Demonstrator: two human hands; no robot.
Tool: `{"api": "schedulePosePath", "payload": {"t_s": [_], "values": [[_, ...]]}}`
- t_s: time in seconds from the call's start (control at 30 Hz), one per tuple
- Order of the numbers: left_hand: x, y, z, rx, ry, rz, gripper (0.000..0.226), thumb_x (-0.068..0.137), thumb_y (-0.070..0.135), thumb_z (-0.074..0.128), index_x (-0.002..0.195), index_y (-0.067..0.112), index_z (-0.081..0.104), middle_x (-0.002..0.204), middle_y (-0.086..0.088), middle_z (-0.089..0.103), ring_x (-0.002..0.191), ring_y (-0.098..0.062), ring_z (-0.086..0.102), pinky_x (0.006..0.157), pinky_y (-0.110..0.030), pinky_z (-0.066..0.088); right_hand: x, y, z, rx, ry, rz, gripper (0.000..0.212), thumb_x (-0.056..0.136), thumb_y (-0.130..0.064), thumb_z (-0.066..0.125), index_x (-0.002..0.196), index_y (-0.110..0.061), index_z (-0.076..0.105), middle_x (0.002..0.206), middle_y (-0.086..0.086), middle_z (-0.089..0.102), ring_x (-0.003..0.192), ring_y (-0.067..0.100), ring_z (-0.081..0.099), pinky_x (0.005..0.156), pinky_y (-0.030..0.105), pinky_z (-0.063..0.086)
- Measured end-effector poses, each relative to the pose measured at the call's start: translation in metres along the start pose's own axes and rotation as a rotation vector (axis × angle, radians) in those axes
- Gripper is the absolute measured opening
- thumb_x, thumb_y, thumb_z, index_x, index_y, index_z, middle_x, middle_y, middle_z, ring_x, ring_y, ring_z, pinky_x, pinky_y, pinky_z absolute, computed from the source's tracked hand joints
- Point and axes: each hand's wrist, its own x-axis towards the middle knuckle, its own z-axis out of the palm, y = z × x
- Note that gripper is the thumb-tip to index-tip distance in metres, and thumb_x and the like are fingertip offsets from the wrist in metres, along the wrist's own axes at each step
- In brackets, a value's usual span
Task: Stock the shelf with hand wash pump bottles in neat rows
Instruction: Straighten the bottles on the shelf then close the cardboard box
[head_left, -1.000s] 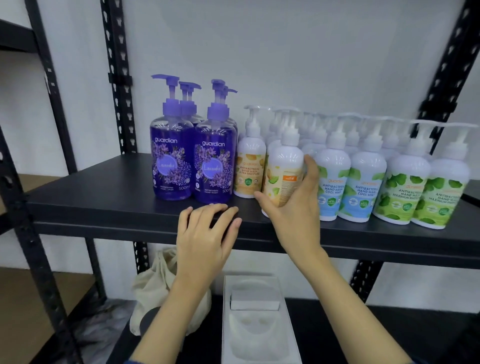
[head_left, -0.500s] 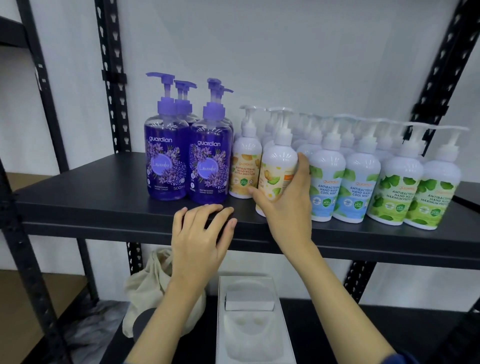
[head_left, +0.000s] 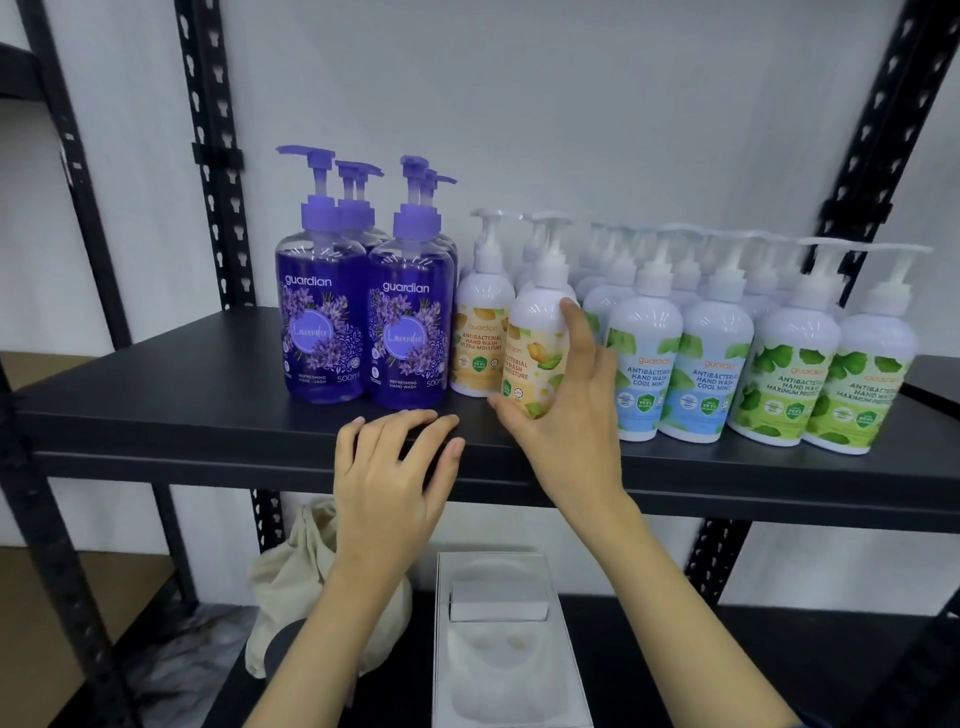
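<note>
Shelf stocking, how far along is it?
Mostly done: purple bottles, mint bottles and green bottles stand in rows on the shelf. In hand: the right hand grips a yellow bottle, label turned askew. Left hand rests on the shelf edge. Left: square that bottle.

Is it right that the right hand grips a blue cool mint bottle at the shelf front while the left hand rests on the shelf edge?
Not quite. In the head view the right hand grips the orange ultra moisture bottle, not a cool mint one. The left hand does rest on the shelf edge.
</note>
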Motion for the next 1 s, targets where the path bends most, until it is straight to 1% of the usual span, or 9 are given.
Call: {"api": "schedulePosePath", "payload": {"t_s": [0.07,0.17,0.3,0.4,0.5,0.6,0.67,0.83,1.0], "values": [[0.0,0.0,0.0,-0.001,0.0,-0.002,0.035,0.095,0.034,0.045,0.101,0.014,0.073,0.101,-0.004,0.069,0.096,-0.014,0.053,0.091,-0.038,0.037,-0.001,0.001,-0.003,0.078,-0.048,0.023,0.093,0.079,-0.021,0.073,0.149,-0.027,0.012,0.14,0.004,0.036,0.122,0.015,0.041,0.092,0.025,0.041],[0.0,0.0,0.001,0.002,0.008,-0.002,0.034,0.095,0.034,0.046,0.101,0.013,0.073,0.1,-0.004,0.069,0.095,-0.014,0.053,0.091,-0.039,0.036,-0.001,0.0,-0.004,0.089,-0.054,0.028,0.092,0.081,-0.021,0.071,0.15,-0.026,0.01,0.144,0.001,0.035,0.122,0.017,0.046,0.092,0.035,0.049],[0.0,0.0,0.002,0.011,0.022,0.009,0.033,0.095,0.032,0.047,0.1,0.013,0.073,0.1,-0.004,0.069,0.095,-0.014,0.053,0.091,-0.04,0.037,0.0,-0.004,0.001,-0.053,0.018,0.012,0.102,0.073,-0.038,0.078,0.15,-0.018,0.014,0.135,0.014,0.034,0.12,0.027,0.04,0.085,0.038,0.047],[-0.001,0.0,0.002,0.009,0.022,0.006,0.036,0.096,0.033,0.044,0.1,0.013,0.073,0.1,-0.005,0.069,0.095,-0.014,0.053,0.091,-0.039,0.037,0.0,-0.003,0.003,-0.08,0.047,0.011,0.101,0.072,-0.029,0.08,0.146,-0.021,0.012,0.127,0.016,0.037,0.113,0.031,0.046,0.082,0.042,0.05],[-0.001,0.0,0.002,0.008,0.019,0.006,0.038,0.097,0.035,0.042,0.101,0.013,0.073,0.1,-0.004,0.069,0.095,-0.014,0.053,0.091,-0.039,0.037,-0.003,-0.001,0.001,0.024,0.031,0.052,0.092,0.077,-0.017,0.075,0.148,-0.017,0.016,0.139,0.01,0.037,0.122,0.026,0.045,0.089,0.038,0.048],[-0.001,0.0,0.002,0.01,0.018,0.004,0.038,0.098,0.035,0.042,0.101,0.013,0.073,0.1,-0.004,0.069,0.095,-0.014,0.052,0.092,-0.039,0.036,-0.004,0.001,0.002,0.053,0.044,0.057,0.086,0.079,-0.014,0.071,0.148,-0.015,0.019,0.144,0.007,0.037,0.128,0.02,0.041,0.096,0.031,0.042],[-0.001,0.0,0.003,0.011,0.016,0.002,0.039,0.098,0.036,0.041,0.101,0.014,0.073,0.1,-0.004,0.069,0.095,-0.014,0.052,0.092,-0.038,0.036,-0.005,0.003,0.004,0.026,0.099,0.008,0.086,0.078,-0.013,0.073,0.147,-0.009,0.022,0.142,0.012,0.037,0.13,0.024,0.039,0.102,0.035,0.041],[-0.002,-0.001,0.004,0.01,0.024,0.005,0.041,0.099,0.037,0.039,0.101,0.014,0.073,0.101,-0.004,0.069,0.095,-0.014,0.053,0.092,-0.039,0.036,-0.006,0.005,0.01,-0.123,0.189,-0.049,0.095,0.069,-0.022,0.083,0.142,-0.011,0.023,0.13,0.013,0.031,0.116,0.027,0.036,0.094,0.041,0.045],[-0.002,-0.001,0.004,0.013,0.038,0.008,0.039,0.099,0.036,0.04,0.1,0.015,0.073,0.101,-0.003,0.069,0.094,-0.015,0.054,0.093,-0.038,0.036,-0.007,0.004,0.01,-0.118,0.216,-0.04,0.089,0.071,-0.016,0.08,0.141,-0.006,0.027,0.129,0.019,0.037,0.116,0.026,0.035,0.095,0.04,0.044]]}}
